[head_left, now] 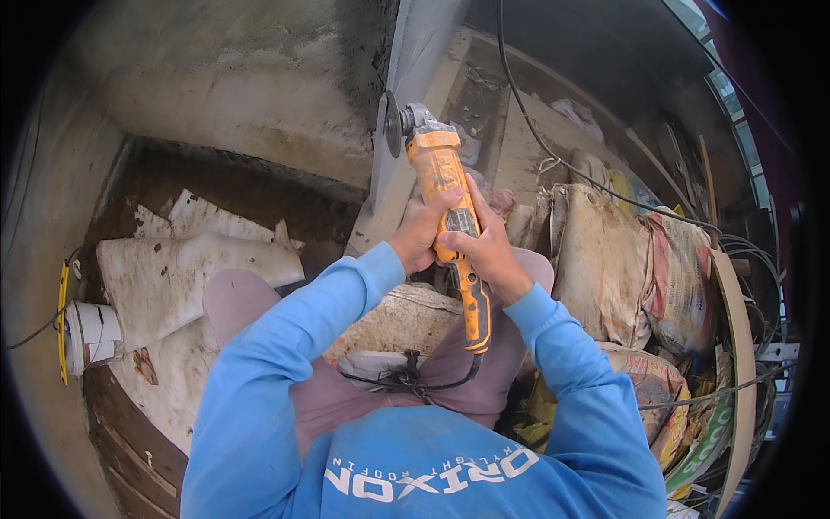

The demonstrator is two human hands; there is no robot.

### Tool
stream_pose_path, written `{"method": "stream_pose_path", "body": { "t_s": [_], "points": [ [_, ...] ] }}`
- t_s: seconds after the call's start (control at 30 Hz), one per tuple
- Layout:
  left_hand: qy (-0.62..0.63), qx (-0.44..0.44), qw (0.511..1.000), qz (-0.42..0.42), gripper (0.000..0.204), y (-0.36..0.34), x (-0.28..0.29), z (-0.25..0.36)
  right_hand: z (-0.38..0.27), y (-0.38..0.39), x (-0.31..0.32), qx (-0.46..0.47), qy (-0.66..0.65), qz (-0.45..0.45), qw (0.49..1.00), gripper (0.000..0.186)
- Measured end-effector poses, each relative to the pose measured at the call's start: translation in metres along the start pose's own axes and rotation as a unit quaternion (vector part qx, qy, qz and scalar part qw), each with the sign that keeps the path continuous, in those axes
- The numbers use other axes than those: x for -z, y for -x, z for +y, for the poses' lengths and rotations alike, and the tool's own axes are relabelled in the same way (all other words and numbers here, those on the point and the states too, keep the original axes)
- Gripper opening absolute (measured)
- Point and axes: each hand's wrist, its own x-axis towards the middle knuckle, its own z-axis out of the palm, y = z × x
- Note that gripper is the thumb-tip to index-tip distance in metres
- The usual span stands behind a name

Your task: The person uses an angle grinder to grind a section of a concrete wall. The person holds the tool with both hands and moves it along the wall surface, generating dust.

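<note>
Both of my hands grip a yellow and black angle grinder [437, 169], held out ahead of me with its head pointing away. My left hand [419, 229] closes round the body from the left side. From the right, my right hand [491, 246] wraps the rear of the body, with its thumb across the top. The dark cutting disc [393, 124] stands upright at the grinder's left, beside the edge of a grey wall corner [399, 95]; I cannot tell whether they touch. A black cord [450, 383] runs from the handle's end across my lap.
Stuffed, dirty sacks [605, 259] are piled to the right, next to a bent wooden strip [735, 372]. Black cables [553, 151] hang and coil there. On the left lie stained white sheets [186, 268], a white bucket [93, 336], a yellow level [62, 324] and pliers [144, 366].
</note>
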Motion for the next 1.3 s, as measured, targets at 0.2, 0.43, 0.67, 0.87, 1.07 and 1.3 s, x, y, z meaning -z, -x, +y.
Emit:
{"method": "stream_pose_path", "body": {
  "t_s": [0.2,0.43,0.67,0.87,1.07,1.3],
  "points": [
    [0.013,0.01,1.0,0.017,0.056,-0.005,0.002,-0.01,0.0,0.002,0.003,-0.023,0.015,0.008,1.0,0.111],
    [0.005,-0.005,0.998,0.066,0.059,0.002,0.022,-0.033,0.025,0.005,-0.008,-0.008,-0.027,-0.023,0.999,0.106],
    [-0.032,0.016,0.999,0.03,0.091,0.009,0.011,-0.026,0.031,0.015,-0.003,0.03,0.014,-0.003,0.999,0.094],
    [-0.022,0.036,0.998,0.054,0.102,0.006,0.004,-0.028,0.085,-0.012,0.044,0.05,0.056,0.006,0.997,0.097],
    [-0.024,-0.023,0.996,0.082,0.074,-0.018,0.013,-0.04,0.066,-0.016,0.033,0.06,0.06,0.004,0.996,0.102],
    [-0.027,-0.039,0.996,0.082,0.066,-0.023,0.003,-0.026,0.053,-0.023,0.031,0.1,0.05,-0.009,0.994,0.105]
  ]
}}
